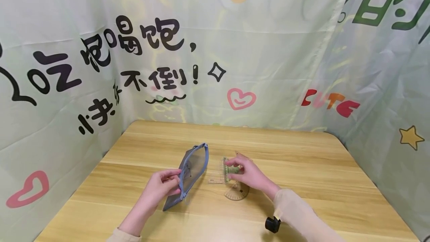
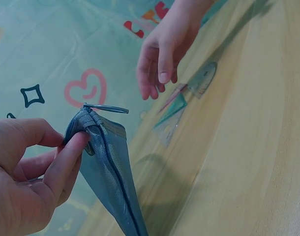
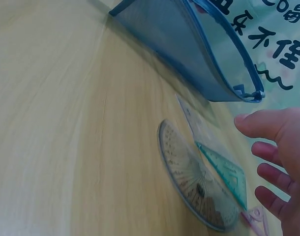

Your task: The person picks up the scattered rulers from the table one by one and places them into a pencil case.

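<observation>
At its rim my left hand [image 1: 162, 185] pinches a blue zip pouch [image 2: 110, 162] between thumb and fingers. The pouch has see-through mesh sides, and its zipped mouth gapes toward the right. Over the drawing tools hovers my right hand [image 1: 251, 174], fingers loosely bent, with nothing in its grasp. Below it a clear protractor [image 3: 189, 177] lies flat on the table. Beside that are a green set square [image 3: 226, 172], a clear set square [image 3: 193, 118] and a pink set square [image 3: 258, 220], close together. In the head view the right hand partly covers them.
The wooden table [image 1: 117, 189] has rounded far corners. A printed cloth [image 1: 268, 66] hangs behind it and along both sides. A small black device [image 1: 272, 225] sits by the right sleeve.
</observation>
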Demonstrator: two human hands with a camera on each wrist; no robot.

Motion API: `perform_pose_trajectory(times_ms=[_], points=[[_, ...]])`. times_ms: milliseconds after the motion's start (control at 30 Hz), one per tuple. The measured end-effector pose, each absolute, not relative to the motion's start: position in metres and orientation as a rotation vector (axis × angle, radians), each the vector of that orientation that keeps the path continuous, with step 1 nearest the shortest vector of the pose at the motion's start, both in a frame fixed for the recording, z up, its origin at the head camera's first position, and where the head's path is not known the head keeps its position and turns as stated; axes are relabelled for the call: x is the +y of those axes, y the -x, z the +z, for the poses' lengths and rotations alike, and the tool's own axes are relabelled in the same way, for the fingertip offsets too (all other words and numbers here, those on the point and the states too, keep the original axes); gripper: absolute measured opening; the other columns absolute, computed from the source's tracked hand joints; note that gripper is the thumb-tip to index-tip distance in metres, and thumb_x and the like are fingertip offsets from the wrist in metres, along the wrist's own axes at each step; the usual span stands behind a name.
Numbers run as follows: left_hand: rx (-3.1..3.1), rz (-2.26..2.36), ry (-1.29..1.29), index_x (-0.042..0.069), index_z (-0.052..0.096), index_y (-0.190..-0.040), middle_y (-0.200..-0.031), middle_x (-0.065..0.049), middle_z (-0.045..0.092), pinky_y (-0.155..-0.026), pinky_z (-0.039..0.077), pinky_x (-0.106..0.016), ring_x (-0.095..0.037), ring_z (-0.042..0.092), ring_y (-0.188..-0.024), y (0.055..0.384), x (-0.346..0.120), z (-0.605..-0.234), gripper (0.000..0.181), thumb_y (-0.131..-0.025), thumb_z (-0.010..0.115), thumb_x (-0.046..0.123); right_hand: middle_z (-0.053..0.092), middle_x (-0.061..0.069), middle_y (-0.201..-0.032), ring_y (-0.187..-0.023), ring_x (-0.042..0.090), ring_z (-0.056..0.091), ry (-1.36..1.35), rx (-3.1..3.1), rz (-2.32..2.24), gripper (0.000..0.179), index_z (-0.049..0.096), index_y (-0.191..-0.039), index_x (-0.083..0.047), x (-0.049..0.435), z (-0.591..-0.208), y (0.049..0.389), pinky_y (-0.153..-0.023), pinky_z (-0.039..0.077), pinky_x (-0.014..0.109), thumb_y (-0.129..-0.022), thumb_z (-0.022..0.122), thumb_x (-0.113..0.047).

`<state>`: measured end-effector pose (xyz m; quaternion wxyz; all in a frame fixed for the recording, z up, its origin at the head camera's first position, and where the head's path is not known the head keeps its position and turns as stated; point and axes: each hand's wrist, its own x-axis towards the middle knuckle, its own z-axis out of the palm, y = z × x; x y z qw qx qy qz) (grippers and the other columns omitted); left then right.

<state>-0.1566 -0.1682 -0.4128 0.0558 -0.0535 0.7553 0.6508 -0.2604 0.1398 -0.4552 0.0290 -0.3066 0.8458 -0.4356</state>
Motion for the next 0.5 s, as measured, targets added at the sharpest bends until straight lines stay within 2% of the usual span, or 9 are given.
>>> perform_pose_trajectory(times_ms=[100,200,267,367,433,500], points=[[2.293,1.976,0.162,-0.009,0.055,-0.132,-0.098,-0.008,0.059,-0.072,0.062,-0.021,-0.015,0.063,-0.083,0.156,-0.168,-0.413,0.042,-0.092,0.058,0.001,0.038,0.028,-0.152,-0.126,0.04,0.052,0.939,2.629,-1.314,0.04,0.065,-0.122,-0.006,0.144,-0.458,0.258,-0.092,0.058,0.046,-0.084,0.076,-0.014],[2.292,1.979,0.162,-0.009,0.055,-0.132,-0.098,-0.008,0.059,-0.071,0.062,-0.021,-0.015,0.063,-0.083,0.156,-0.167,-0.413,0.042,-0.091,0.058,0.001,0.025,0.029,-0.158,-0.137,0.046,0.042,0.924,2.635,-1.302,0.04,0.066,-0.121,-0.006,0.148,-0.46,0.255,-0.098,0.055,0.049,-0.084,0.077,-0.016],[2.293,1.981,0.165,-0.009,0.056,-0.132,-0.098,-0.008,0.059,-0.071,0.062,-0.021,-0.015,0.063,-0.082,0.156,-0.166,-0.412,0.042,-0.091,0.058,0.001,0.022,0.028,-0.16,-0.144,0.048,0.031,0.919,2.633,-1.297,0.039,0.066,-0.12,-0.006,0.151,-0.462,0.253,-0.104,0.05,0.054,-0.084,0.076,-0.017],[2.292,1.985,0.171,-0.009,0.056,-0.132,-0.098,-0.009,0.06,-0.071,0.062,-0.021,-0.015,0.063,-0.082,0.156,-0.166,-0.412,0.042,-0.091,0.058,0.001,0.022,0.026,-0.161,-0.148,0.049,0.021,0.922,2.629,-1.291,0.039,0.066,-0.12,-0.006,0.154,-0.464,0.253,-0.115,0.035,0.062,-0.085,0.076,-0.017],[2.291,1.986,0.172,-0.009,0.056,-0.132,-0.098,-0.009,0.06,-0.071,0.062,-0.021,-0.015,0.063,-0.083,0.156,-0.167,-0.412,0.042,-0.091,0.058,0.001,0.022,0.025,-0.161,-0.149,0.048,0.019,0.931,2.632,-1.279,0.038,0.067,-0.12,-0.007,0.156,-0.465,0.253,-0.118,0.026,0.066,-0.085,0.077,-0.017],[2.289,1.987,0.168,-0.009,0.055,-0.132,-0.098,-0.008,0.059,-0.071,0.062,-0.021,-0.015,0.063,-0.083,0.157,-0.167,-0.412,0.042,-0.092,0.058,0.001,0.027,0.024,-0.16,-0.148,0.048,0.022,0.942,2.638,-1.27,0.038,0.067,-0.12,-0.008,0.157,-0.465,0.253,-0.119,0.023,0.067,-0.084,0.077,-0.016]])
